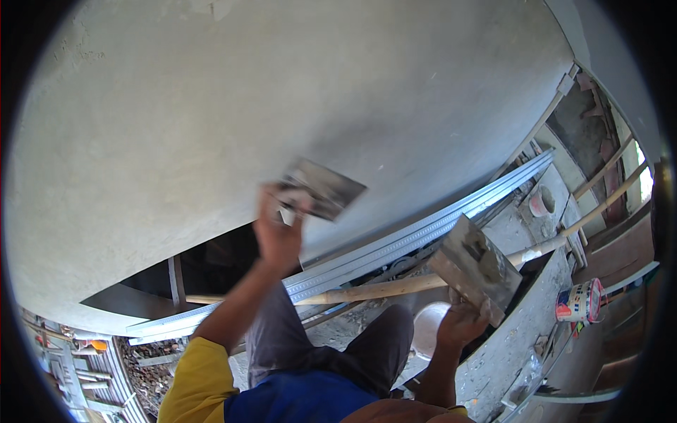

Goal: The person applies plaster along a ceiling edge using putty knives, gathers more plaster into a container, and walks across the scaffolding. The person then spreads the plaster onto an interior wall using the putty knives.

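My left hand (280,229) is closed round the handle of a rectangular plastering trowel (328,189). The trowel's metal blade is tilted and smeared by motion in front of a broad, pale grey plastered wall (176,120); whether it touches the wall I cannot tell. Lower and to the right, my right hand (463,321) grips a flat rectangular plaster hawk (465,271) by its near end. A grey lump of wet plaster (488,266) lies on its face. The hawk's underside and part of my right fingers are hidden.
Long metal channels (423,229) run along the wall's foot, with a bamboo pole (395,287) in front. A whitish bucket (429,328) stands beside my knee. At the right are a paint pail (580,301) and a small bucket (541,202). A dark opening (218,261) breaks the wall's lower edge.
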`<state>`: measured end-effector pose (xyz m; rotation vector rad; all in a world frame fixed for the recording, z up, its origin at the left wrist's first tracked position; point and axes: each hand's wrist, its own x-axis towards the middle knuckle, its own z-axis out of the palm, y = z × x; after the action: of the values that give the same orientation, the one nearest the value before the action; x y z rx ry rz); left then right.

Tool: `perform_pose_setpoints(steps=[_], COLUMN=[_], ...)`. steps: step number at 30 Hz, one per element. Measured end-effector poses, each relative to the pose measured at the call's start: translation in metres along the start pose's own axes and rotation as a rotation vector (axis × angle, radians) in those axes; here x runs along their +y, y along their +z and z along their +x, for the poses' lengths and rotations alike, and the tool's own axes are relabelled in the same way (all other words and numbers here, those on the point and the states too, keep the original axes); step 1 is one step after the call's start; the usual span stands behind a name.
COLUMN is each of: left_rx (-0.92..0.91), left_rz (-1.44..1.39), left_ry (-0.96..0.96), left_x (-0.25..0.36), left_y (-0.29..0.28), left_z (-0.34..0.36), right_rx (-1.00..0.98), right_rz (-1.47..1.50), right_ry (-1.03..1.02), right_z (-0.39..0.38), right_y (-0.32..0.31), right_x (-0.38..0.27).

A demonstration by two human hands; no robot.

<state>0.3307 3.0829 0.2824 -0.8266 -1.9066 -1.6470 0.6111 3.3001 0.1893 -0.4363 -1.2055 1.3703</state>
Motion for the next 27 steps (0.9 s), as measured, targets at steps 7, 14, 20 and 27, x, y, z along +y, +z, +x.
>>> perform_pose_setpoints(steps=[7,14,20,27], left_rx=[-0.114,-0.153,-0.25,-0.221], left_rz=[0.349,0.409,0.288,0.327], left_ry=[0.732,0.865,0.841,0.814], left_x=[-0.011,-0.005,-0.006,-0.007], left_y=[-0.114,-0.113,-0.12,-0.121], left_z=[0.116,0.116,0.118,0.12], right_rx=[0.307,0.181,0.238,0.195], right_rz=[0.351,0.601,0.698,0.652], right_ry=[0.282,0.307,0.305,0.281], right_z=[-0.052,-0.074,-0.077,-0.075], right_y=[0.021,0.088,0.119,0.135], right_x=[-0.026,-0.045,-0.056,-0.073])
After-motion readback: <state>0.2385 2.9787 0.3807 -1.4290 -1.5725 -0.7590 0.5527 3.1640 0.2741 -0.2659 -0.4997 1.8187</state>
